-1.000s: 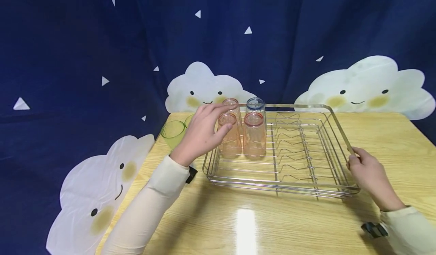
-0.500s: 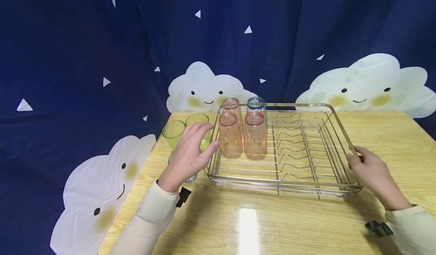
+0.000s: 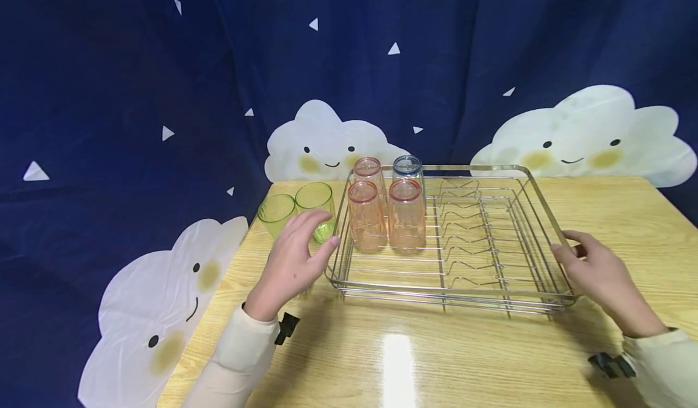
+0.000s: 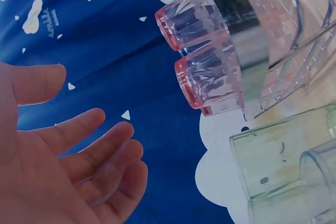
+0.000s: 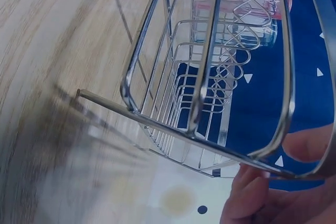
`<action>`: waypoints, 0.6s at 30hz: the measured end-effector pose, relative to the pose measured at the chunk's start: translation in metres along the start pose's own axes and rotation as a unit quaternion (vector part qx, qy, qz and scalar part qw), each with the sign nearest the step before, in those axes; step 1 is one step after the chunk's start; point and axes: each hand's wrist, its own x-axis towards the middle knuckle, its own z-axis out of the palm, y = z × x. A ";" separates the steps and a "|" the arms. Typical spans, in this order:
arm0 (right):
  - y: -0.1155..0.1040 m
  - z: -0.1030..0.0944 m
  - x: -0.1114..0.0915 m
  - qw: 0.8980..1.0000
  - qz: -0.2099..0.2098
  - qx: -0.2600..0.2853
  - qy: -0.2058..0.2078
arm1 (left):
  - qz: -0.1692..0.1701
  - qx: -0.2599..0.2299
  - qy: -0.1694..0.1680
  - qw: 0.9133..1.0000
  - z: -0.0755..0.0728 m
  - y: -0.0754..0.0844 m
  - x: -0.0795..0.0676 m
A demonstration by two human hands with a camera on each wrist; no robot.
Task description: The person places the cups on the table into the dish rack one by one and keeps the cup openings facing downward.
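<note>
A metal wire dish rack (image 3: 491,168) stands on the table. My right hand (image 3: 602,274) holds its right rim between thumb and fingers; the right wrist view shows the fingers (image 5: 247,195) at the rack's wires. Upside down at the rack's left end are several tumblers: pinkish ones (image 3: 366,223) with red rims and a blue-rimmed one (image 3: 408,167) behind. My left hand (image 3: 289,268), empty with fingers loosely bent, hovers left of the rack. Two green glasses (image 3: 322,205) stand upright just beyond it. A clear glass (image 4: 317,174) with a bluish rim shows in the left wrist view, mostly hidden by the hand in the head view.
The wooden table (image 3: 349,353) extends in front of the rack and to its right. Raised wire dividers (image 3: 469,241) fill the rack's right half. Behind the table hangs a dark blue curtain (image 3: 349,62) with white clouds and triangles.
My left hand has drawn back from above the pink tumblers, moving left and toward me, so the green glasses show more. My right hand has stayed on the rack's rim.
</note>
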 end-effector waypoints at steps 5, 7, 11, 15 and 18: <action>-0.002 0.001 0.000 1.000 0.001 -0.001 0.004 | -0.009 -0.003 -0.001 1.000 0.002 -0.004 -0.005; -0.002 0.001 -0.001 1.000 0.000 -0.002 0.004 | -0.014 -0.005 -0.003 1.000 0.003 -0.005 -0.007; -0.002 0.001 -0.001 1.000 0.003 -0.001 0.004 | -0.020 -0.009 -0.004 1.000 0.005 -0.007 -0.011; -0.003 0.001 -0.001 1.000 0.003 -0.001 0.005 | -0.024 -0.009 -0.002 1.000 0.005 -0.009 -0.013; -0.003 0.001 -0.001 1.000 0.002 -0.002 0.007 | -0.030 -0.009 -0.001 1.000 0.006 -0.009 -0.014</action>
